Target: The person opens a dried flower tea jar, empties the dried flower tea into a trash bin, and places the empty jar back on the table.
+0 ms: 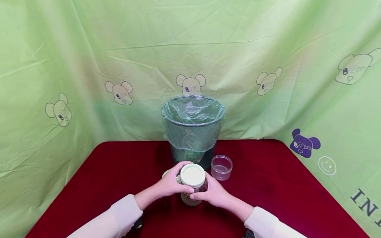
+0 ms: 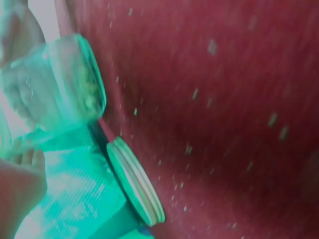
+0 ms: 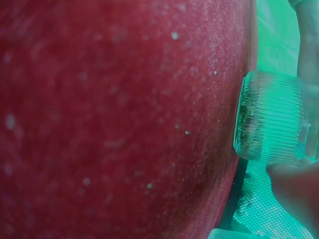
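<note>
A clear jar (image 1: 191,200) with a white lid (image 1: 192,175) stands upright at the middle of the red table, between both hands. My left hand (image 1: 172,183) grips its upper left side, thumb across the front. From the right, my right hand (image 1: 215,191) holds the same jar, with its thumb also in front. Small brownish-green pieces lie in the bottom of the jar (image 2: 60,89), seen in the left wrist view. Ribbed walls of the jar (image 3: 274,119) show in the right wrist view. The fingers behind the jar are partly hidden.
Behind the hands stands a dark mesh bin (image 1: 193,135) lined with a clear plastic bag. A clear round container (image 1: 221,168) sits right of the bin's base. A pale round lid (image 2: 135,181) lies beyond the left hand. Green printed cloth surrounds the table.
</note>
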### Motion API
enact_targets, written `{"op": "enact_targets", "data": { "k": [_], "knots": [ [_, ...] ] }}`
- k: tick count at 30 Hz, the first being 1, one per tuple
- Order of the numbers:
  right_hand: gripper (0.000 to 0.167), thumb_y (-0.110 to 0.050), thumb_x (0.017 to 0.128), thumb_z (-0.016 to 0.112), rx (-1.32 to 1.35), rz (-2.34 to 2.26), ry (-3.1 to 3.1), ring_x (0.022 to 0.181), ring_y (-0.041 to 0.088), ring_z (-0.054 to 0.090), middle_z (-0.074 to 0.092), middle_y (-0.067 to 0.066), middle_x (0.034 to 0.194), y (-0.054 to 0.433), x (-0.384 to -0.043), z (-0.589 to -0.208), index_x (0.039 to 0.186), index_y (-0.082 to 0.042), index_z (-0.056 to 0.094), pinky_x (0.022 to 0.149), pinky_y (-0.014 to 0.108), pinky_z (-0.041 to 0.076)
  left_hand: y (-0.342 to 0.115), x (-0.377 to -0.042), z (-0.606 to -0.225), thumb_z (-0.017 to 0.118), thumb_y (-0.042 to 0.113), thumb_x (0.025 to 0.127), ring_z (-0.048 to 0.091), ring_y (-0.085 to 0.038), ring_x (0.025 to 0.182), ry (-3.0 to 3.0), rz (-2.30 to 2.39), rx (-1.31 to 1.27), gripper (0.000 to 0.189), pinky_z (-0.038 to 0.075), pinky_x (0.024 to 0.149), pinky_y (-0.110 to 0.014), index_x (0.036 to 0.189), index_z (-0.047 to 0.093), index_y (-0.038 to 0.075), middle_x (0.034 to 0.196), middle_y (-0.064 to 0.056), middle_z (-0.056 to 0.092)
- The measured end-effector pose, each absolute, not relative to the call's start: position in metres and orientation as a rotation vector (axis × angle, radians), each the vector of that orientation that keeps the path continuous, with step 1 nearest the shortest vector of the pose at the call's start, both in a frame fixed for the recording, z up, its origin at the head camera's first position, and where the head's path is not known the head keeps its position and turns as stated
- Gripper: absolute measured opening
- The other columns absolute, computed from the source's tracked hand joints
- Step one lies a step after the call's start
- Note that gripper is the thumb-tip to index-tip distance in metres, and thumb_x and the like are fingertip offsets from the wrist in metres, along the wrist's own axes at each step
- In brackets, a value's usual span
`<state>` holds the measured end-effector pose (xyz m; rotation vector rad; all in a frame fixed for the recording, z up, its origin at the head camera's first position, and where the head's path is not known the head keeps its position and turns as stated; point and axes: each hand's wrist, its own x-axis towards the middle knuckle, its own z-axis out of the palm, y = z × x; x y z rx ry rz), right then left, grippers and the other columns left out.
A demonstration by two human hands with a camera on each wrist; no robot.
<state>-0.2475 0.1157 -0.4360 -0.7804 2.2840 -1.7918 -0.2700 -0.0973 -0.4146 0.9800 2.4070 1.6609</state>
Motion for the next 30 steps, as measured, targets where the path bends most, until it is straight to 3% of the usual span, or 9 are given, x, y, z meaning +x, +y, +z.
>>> {"op": "enact_targets", "data": {
  "k": [7,16,24,30],
  "knots": [
    [0.075,-0.012,0.075,0.083,-0.786,-1.791,2.296,0.111,0.019,0.059,0.057,0.008,0.124,0.116,-0.248,-0.436,0.138,-0.004,0.042,0.093,0.029,0.046,-0.1,-0.287,-0.408,0.086,0.014,0.07,0.054,-0.019,0.113,2.205,1.616,1.165,0.076,0.043,0.097,-0.034,0.135,0.047,0.007,0.123,-0.003,0.058],
    [0.076,-0.011,0.076,0.083,-0.795,-1.806,2.271,0.112,0.019,0.058,0.057,0.009,0.126,0.115,-0.247,-0.437,0.138,-0.004,0.041,0.094,0.028,0.046,-0.098,-0.292,-0.41,0.087,0.014,0.069,0.054,-0.018,0.112,2.164,1.594,1.18,0.075,0.043,0.097,-0.034,0.134,0.049,0.008,0.123,-0.001,0.058],
    [0.074,-0.011,0.076,0.082,-0.787,-1.81,2.253,0.112,0.02,0.058,0.057,0.009,0.125,0.116,-0.247,-0.437,0.138,-0.004,0.042,0.093,0.029,0.046,-0.096,-0.283,-0.412,0.088,0.027,0.067,0.056,-0.011,0.107,2.4,1.52,1.042,0.074,0.045,0.092,-0.033,0.131,0.052,0.018,0.118,0.008,0.061],
    [0.073,-0.011,0.077,0.082,-0.8,-1.818,2.249,0.114,0.02,0.057,0.057,0.009,0.126,0.116,-0.248,-0.437,0.138,-0.004,0.042,0.095,0.028,0.045,-0.088,-0.27,-0.417,0.089,0.023,0.068,0.055,-0.015,0.11,2.394,1.691,0.94,0.077,0.044,0.095,-0.035,0.132,0.048,0.012,0.121,0.004,0.059]
  ]
}}
